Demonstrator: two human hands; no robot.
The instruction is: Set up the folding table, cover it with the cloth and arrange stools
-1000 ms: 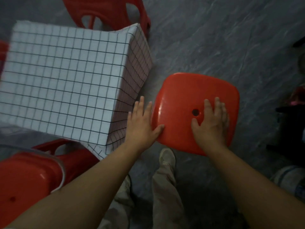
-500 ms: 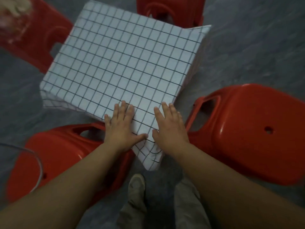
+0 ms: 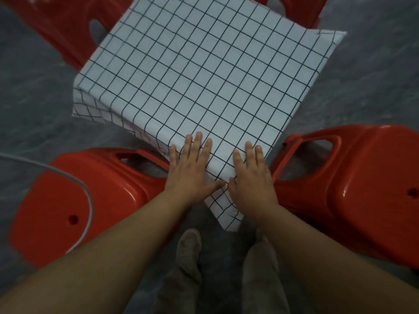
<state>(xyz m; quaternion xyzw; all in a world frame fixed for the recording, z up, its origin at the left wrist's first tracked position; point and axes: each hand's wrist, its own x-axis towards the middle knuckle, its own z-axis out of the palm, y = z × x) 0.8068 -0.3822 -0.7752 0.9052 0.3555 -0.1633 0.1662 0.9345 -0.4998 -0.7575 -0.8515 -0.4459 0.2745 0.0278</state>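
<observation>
The left hand and right hand have come off the red stool and now lie flat, side by side, on the near corner of the checked cloth over the surface, so the seats are maybe all set.

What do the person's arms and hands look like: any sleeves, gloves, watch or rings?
The left hand and right hand wear no gloves; no rings, watch or markings are visible. Both arms are bare to the frame's edge, with no sleeves showing.
</observation>
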